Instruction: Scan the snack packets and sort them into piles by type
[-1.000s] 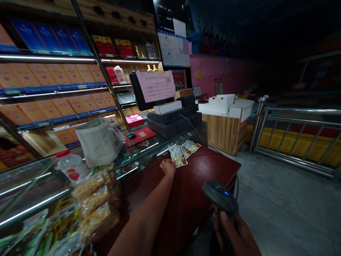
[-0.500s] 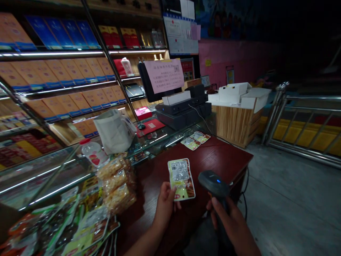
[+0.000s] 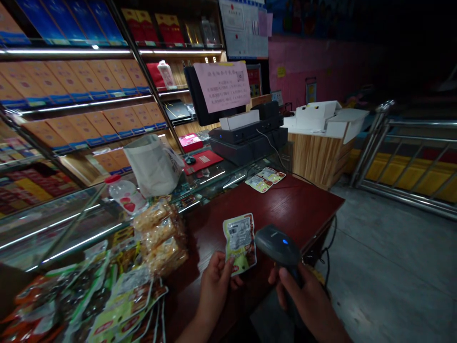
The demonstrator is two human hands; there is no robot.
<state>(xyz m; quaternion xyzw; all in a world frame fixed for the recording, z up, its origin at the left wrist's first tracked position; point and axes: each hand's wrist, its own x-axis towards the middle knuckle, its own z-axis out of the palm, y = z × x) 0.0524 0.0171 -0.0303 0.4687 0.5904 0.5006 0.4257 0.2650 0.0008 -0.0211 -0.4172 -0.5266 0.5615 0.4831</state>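
Note:
My left hand (image 3: pixel 216 282) pinches the lower left corner of a green and white snack packet (image 3: pixel 240 243), holding it over the dark red tabletop (image 3: pixel 285 205). The packet's printed back faces up. In my right hand (image 3: pixel 298 290) is a dark barcode scanner (image 3: pixel 277 245) with a blue light on top, my fingers wrapped round its handle. The scanner's head points left, close beside the packet's right edge. Two similar packets (image 3: pixel 265 179) lie farther back on the tabletop.
At the left lie clear-wrapped snack bundles (image 3: pixel 162 238) and a heap of snack packets (image 3: pixel 117 305). Behind them stand a red-capped bottle (image 3: pixel 124 194) and a white bag (image 3: pixel 153 164) on the glass counter. A monitor with a pink sheet (image 3: pixel 223 85) stands at the back. A metal railing (image 3: pixel 410 164) is on the right.
The scanner has moved left, closer to the packet. The packet has tilted slightly in my left hand. The camera view has dipped a little.

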